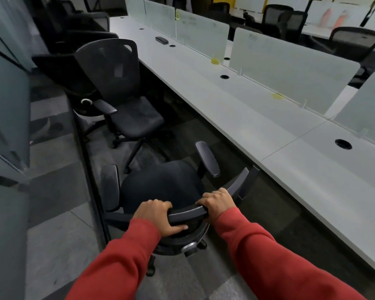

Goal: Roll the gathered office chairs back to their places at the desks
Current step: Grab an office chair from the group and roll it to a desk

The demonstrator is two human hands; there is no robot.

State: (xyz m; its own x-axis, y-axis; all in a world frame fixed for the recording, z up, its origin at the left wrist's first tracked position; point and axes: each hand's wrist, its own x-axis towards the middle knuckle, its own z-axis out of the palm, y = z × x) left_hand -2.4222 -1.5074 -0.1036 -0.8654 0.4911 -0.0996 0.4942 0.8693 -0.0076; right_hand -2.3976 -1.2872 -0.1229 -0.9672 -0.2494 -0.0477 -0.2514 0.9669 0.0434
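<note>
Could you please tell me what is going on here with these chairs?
A person in red sleeves grips a black office chair by the top of its backrest, left hand and right hand both curled over it. The chair stands in the aisle beside the long white desk, not yet tucked under. A second black chair stands just ahead.

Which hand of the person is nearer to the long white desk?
Right. The right hand grips the top edge of the chair backrest on the side toward the white desk; the left hand grips the same edge farther from it.
</note>
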